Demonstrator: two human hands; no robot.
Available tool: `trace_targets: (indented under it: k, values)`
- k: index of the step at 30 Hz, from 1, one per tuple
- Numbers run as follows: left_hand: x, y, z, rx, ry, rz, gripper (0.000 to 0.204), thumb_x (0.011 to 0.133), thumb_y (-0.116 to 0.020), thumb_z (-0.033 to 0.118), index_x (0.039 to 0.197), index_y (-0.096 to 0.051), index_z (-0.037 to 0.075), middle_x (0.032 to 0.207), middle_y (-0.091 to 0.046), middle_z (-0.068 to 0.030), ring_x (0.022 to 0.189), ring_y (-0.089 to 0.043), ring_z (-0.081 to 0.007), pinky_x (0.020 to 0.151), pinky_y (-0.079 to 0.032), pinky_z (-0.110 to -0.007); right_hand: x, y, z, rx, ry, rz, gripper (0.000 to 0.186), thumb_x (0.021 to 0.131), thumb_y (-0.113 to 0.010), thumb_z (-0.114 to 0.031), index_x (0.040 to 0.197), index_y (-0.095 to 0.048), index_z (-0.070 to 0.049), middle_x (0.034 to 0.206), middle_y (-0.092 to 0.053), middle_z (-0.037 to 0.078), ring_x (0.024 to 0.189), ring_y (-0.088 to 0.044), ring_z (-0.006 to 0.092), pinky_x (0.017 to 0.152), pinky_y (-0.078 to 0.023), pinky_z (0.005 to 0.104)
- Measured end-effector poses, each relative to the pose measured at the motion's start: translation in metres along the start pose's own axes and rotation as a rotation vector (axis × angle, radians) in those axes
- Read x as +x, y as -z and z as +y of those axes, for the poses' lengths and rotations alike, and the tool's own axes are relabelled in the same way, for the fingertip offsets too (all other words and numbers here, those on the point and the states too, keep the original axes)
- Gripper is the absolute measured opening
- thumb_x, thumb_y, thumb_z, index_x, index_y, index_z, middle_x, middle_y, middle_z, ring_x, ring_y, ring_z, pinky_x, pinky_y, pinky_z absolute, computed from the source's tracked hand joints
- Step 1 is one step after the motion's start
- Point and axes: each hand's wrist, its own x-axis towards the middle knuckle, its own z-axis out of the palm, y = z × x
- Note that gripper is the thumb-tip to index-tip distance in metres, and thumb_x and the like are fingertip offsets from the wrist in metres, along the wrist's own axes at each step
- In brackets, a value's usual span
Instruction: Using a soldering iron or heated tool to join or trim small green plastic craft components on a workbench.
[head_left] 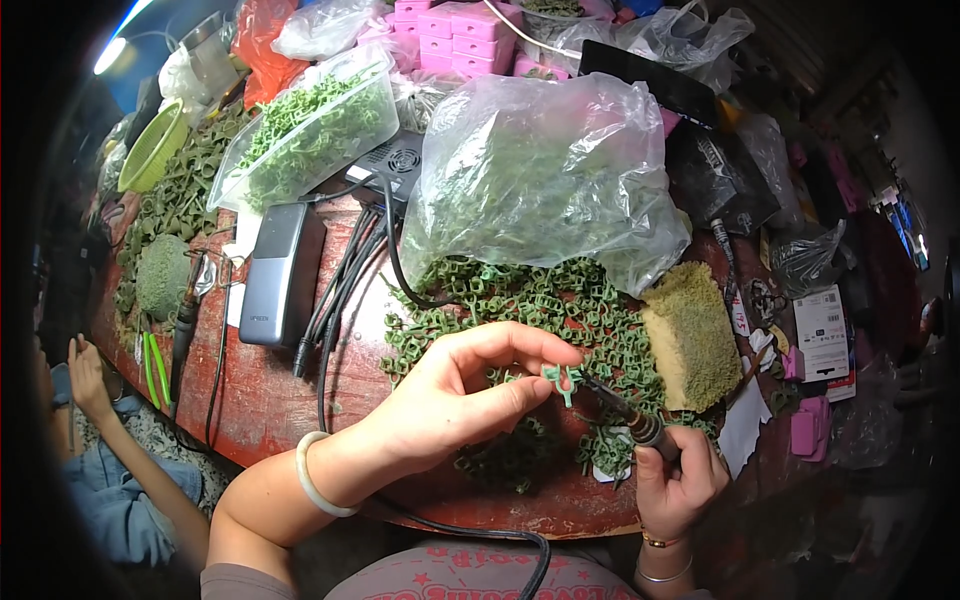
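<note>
Green plastic clip (562,380), small and pale, with curled prongs and a short stem, sits pinched between the thumb and forefinger of the left hand (455,395), held just above the counter (270,400). The other fingers of that hand curl loosely beneath, and a pale bangle (312,478) rings the wrist. The right hand (675,485) is closed in a fist around the handle of a soldering iron (630,418), whose dark tip slants up and left to meet the clip, touching it or just beside it; I cannot tell which. A black cord (480,525) runs along the counter's near edge under the left forearm.

Directly beneath and behind both hands lies a loose heap of clips (530,300) of the same green, spread over the reddish counter. Just right of the heap rests a yellow-green sponge block (690,335). Behind the heap slumps a big clear plastic bag (545,170) stuffed with more green pieces. To the left lie a grey power adapter (280,272) with black cables (335,290) beside it, and farther back a clear tub (310,125) filled with green pieces. Pink boxes (455,30) are stacked at the far edge. At the left rim another person's hand (88,375) shows near green-handled pliers (155,368).
</note>
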Motion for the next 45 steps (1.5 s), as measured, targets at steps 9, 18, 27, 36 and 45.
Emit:
trace_targets:
  k: [9, 18, 27, 36, 45]
  values:
    - [0.003, -0.003, 0.001, 0.022, -0.003, -0.001, 0.028, 0.09, -0.061, 0.006, 0.118, -0.059, 0.003, 0.093, -0.061, 0.0, 0.056, -0.042, 0.0001, 0.047, -0.03, -0.017, -0.002, 0.001, 0.003, 0.016, -0.013, 0.024, 0.039, 0.083, -0.073, -0.039, 0.082, -0.058, -0.003, 0.063, -0.052, 0.007, 0.049, -0.051, 0.0232, 0.045, -0.04, 0.0342]
    - [0.004, -0.001, -0.003, 0.083, -0.055, -0.007, 0.028, 0.089, -0.064, 0.008, 0.116, -0.062, 0.005, 0.095, -0.061, 0.0002, 0.064, -0.047, -0.0004, 0.053, -0.036, -0.016, -0.001, 0.001, 0.001, 0.013, -0.007, -0.006, 0.04, 0.083, -0.072, -0.041, 0.082, -0.058, -0.003, 0.062, -0.052, 0.006, 0.048, -0.051, 0.0216, 0.044, -0.039, 0.0325]
    - [0.004, -0.003, -0.002, 0.095, -0.061, -0.001, 0.028, 0.088, -0.066, 0.009, 0.116, -0.063, 0.005, 0.094, -0.06, 0.0009, 0.066, -0.048, -0.0004, 0.055, -0.036, -0.016, 0.001, -0.001, 0.0, 0.019, 0.008, -0.014, 0.04, 0.081, -0.075, -0.039, 0.082, -0.057, -0.003, 0.063, -0.052, 0.008, 0.05, -0.053, 0.0253, 0.045, -0.041, 0.0349]
    - [0.005, -0.003, -0.003, 0.082, -0.054, 0.006, 0.028, 0.088, -0.066, 0.008, 0.116, -0.063, 0.005, 0.094, -0.062, 0.0001, 0.067, -0.049, -0.0006, 0.056, -0.037, -0.016, -0.003, -0.002, 0.002, 0.015, -0.028, 0.006, 0.041, 0.082, -0.073, -0.041, 0.082, -0.057, -0.003, 0.063, -0.052, 0.008, 0.051, -0.052, 0.0257, 0.046, -0.04, 0.0353]
    - [0.007, 0.001, -0.012, 0.126, -0.196, -0.003, 0.028, 0.084, -0.07, 0.004, 0.112, -0.065, 0.004, 0.098, -0.063, -0.0012, 0.087, -0.055, -0.0067, 0.071, -0.043, -0.019, -0.007, 0.029, 0.039, -0.238, -0.193, 0.244, 0.024, 0.087, -0.071, -0.017, 0.084, -0.056, 0.002, 0.066, -0.053, 0.009, 0.053, -0.049, 0.0188, 0.047, -0.038, 0.0316]
